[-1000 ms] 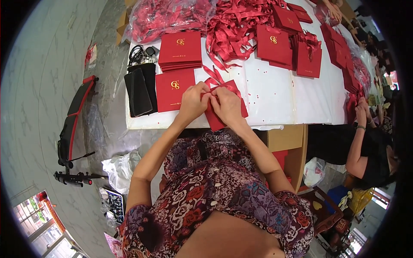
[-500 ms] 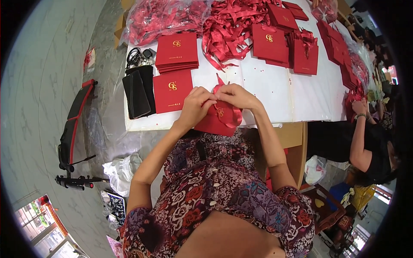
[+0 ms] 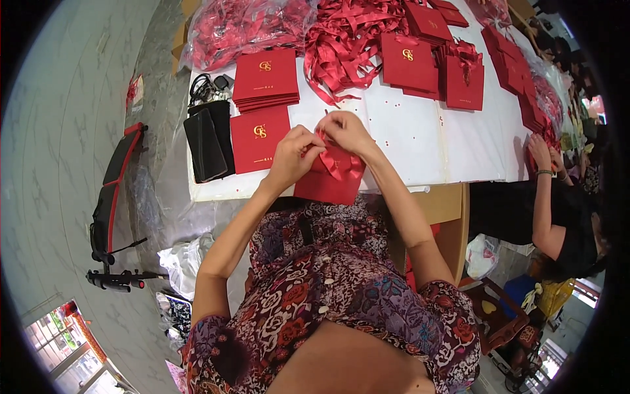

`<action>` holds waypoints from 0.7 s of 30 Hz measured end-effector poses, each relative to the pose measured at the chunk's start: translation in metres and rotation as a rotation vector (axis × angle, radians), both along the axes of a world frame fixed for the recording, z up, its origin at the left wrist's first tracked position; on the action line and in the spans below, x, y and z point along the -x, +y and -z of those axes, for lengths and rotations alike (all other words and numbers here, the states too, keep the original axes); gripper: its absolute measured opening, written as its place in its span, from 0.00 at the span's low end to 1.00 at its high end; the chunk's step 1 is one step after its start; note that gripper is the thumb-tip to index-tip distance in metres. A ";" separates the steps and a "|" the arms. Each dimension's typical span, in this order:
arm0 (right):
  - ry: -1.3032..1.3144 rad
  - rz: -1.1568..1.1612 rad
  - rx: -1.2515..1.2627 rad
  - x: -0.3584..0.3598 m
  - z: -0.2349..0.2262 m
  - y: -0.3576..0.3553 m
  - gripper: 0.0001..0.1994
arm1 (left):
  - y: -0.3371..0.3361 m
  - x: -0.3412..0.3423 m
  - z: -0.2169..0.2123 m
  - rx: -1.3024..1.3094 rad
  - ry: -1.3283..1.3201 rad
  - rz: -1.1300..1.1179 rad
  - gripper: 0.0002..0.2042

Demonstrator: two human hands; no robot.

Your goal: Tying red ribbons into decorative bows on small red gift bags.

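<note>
A small red paper bag (image 3: 321, 188) stands tilted at the table's near edge, right in front of me. Its glossy red ribbon (image 3: 343, 169) loops down over the bag's face. My left hand (image 3: 293, 157) is closed in a pinch at the bag's upper left, on the ribbon where it meets the top edge. Fingers bent, my right hand (image 3: 348, 134) pinches the ribbon just above and to the right. The fingertips of both hands are close together, and the exact spot they grip is partly covered by the fingers.
Left of my hands lie a single red bag (image 3: 261, 148), a stack of red bags (image 3: 266, 82) and a black phone (image 3: 205, 144). Beyond are a heap of red ribbons (image 3: 341, 49) and more bags (image 3: 410, 62). A co-worker's hands (image 3: 541, 152) work at the far right.
My right hand has shifted slightly left and up, drawing the ribbon with it. The ribbon loop now hangs across the bag's face instead of off its right side. The left hand stays nearly in place.
</note>
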State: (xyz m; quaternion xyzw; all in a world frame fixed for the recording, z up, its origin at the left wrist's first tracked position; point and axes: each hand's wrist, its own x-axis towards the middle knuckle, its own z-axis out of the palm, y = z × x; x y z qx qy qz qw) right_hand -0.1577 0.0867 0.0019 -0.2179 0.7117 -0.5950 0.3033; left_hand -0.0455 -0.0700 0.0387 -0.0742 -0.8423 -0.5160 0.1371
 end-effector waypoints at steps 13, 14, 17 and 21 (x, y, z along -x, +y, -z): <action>0.495 0.329 -0.564 0.010 -0.026 0.021 0.17 | -0.005 0.037 0.012 0.235 -0.131 -0.287 0.10; 0.549 0.317 -0.611 0.007 -0.026 0.017 0.17 | -0.001 0.042 0.012 0.332 -0.186 -0.285 0.10; 0.618 0.322 -0.610 0.006 -0.012 0.013 0.16 | 0.006 0.049 0.017 0.360 -0.334 -0.218 0.11; 0.467 0.357 -0.371 0.003 -0.015 0.017 0.12 | 0.006 0.047 0.025 0.212 -0.332 -0.302 0.11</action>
